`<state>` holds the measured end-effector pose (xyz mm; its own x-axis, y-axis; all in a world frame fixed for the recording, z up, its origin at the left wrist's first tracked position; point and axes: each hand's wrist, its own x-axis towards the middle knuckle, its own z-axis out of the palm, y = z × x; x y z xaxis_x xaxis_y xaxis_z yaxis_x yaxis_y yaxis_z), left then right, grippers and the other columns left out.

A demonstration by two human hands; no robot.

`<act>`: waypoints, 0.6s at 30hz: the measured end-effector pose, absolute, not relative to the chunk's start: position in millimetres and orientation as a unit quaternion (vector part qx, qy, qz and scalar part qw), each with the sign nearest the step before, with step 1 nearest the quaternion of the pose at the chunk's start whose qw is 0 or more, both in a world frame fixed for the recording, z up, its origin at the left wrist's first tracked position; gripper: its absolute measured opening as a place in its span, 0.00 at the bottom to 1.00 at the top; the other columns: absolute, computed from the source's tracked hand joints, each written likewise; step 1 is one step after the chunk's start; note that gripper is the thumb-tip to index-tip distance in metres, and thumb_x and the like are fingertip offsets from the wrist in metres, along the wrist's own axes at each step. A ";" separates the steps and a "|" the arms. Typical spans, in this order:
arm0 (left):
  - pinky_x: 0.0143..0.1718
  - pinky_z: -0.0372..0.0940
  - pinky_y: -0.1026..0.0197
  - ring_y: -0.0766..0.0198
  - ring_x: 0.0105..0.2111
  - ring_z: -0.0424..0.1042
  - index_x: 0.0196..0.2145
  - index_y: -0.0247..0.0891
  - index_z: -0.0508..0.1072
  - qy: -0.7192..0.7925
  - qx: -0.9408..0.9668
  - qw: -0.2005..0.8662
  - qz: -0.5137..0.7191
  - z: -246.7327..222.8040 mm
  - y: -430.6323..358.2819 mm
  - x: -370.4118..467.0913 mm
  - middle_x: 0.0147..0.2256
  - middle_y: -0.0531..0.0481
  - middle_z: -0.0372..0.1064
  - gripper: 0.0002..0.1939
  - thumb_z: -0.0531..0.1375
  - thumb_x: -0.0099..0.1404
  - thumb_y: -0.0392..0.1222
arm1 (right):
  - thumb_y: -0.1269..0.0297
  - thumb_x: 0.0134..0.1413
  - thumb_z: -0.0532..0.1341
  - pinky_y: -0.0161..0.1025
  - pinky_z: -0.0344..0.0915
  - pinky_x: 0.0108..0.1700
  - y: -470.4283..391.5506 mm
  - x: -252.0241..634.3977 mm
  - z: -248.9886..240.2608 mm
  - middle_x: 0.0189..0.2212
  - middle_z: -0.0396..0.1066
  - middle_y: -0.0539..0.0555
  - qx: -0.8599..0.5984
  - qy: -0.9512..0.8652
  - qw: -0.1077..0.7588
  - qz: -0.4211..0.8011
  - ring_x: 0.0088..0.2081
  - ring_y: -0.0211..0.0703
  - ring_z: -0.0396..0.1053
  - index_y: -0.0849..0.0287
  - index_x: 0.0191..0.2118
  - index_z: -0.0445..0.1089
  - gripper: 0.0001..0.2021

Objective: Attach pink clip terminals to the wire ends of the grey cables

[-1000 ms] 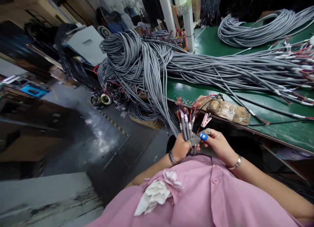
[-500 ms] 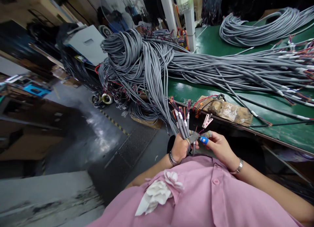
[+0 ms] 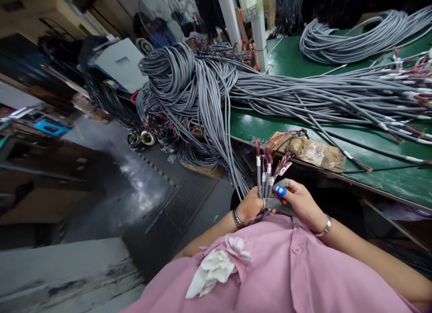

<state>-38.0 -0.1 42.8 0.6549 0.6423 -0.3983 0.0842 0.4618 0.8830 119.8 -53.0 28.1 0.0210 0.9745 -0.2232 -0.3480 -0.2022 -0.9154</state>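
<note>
Holds a bunch of gray cables (image 3: 263,187) nearly upright in the left hand (image 3: 251,206), fingers wrapped narrowly around the lower part, just in front of the pink shirt (image 3: 270,259) and near the front edge of the green surface (image 3: 248,124). Points the stripped ends upward, with white bands (image 3: 269,169) near the tops and loose colored wires (image 3: 268,156) fanning out above. Wears a gray cover (image 3: 271,203) on the left thumb.

Holds the right hand (image 3: 300,200) just beside the bunch — blue cover (image 3: 280,191) on the thumb, gray cover on the index finger, both tips close together. Cannot tell whether pinching a wire there.

Shows a pink clip (image 3: 285,169) just behind the wires, partly hidden by them. Carries on the surface a wooden block (image 3: 324,156) at the front edge, then a long spread of cables (image 3: 303,94) running off to the right. Includes also a piled coil (image 3: 172,72) toward the left end — and another coil (image 3: 357,43) at upper right.
</note>
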 end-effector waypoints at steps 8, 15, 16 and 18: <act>0.22 0.63 0.65 0.67 0.18 0.67 0.23 0.32 0.71 0.428 0.442 0.729 0.299 36.2 -2.0 -33.9 0.18 0.51 0.67 0.13 0.69 0.47 0.43 | 0.48 0.52 0.64 0.34 0.56 0.25 -54.7 124.8 26.8 0.22 0.66 0.48 -0.516 -0.392 0.502 0.573 0.22 0.34 0.59 0.59 0.33 0.67 0.17; 0.22 0.63 0.64 0.66 0.19 0.68 0.22 0.32 0.72 0.433 0.445 0.723 0.303 33.2 -6.8 -29.5 0.18 0.51 0.67 0.13 0.70 0.45 0.42 | 0.50 0.51 0.64 0.35 0.59 0.26 -51.0 120.3 35.5 0.22 0.67 0.49 -0.507 -0.389 0.492 0.591 0.23 0.36 0.62 0.58 0.31 0.65 0.16; 0.23 0.64 0.64 0.66 0.19 0.68 0.22 0.32 0.72 0.430 0.443 0.725 0.305 33.5 -6.9 -29.7 0.18 0.50 0.68 0.13 0.70 0.46 0.43 | 0.51 0.52 0.64 0.35 0.59 0.27 -51.2 120.7 34.1 0.21 0.68 0.49 -0.492 -0.381 0.497 0.604 0.23 0.36 0.62 0.58 0.32 0.65 0.15; 0.24 0.64 0.64 0.65 0.20 0.69 0.22 0.32 0.72 0.427 0.436 0.727 0.315 34.0 -7.0 -30.2 0.19 0.49 0.68 0.14 0.69 0.47 0.45 | 0.53 0.54 0.63 0.35 0.59 0.28 -52.4 121.3 30.9 0.21 0.67 0.48 -0.467 -0.358 0.512 0.626 0.23 0.36 0.62 0.58 0.33 0.65 0.14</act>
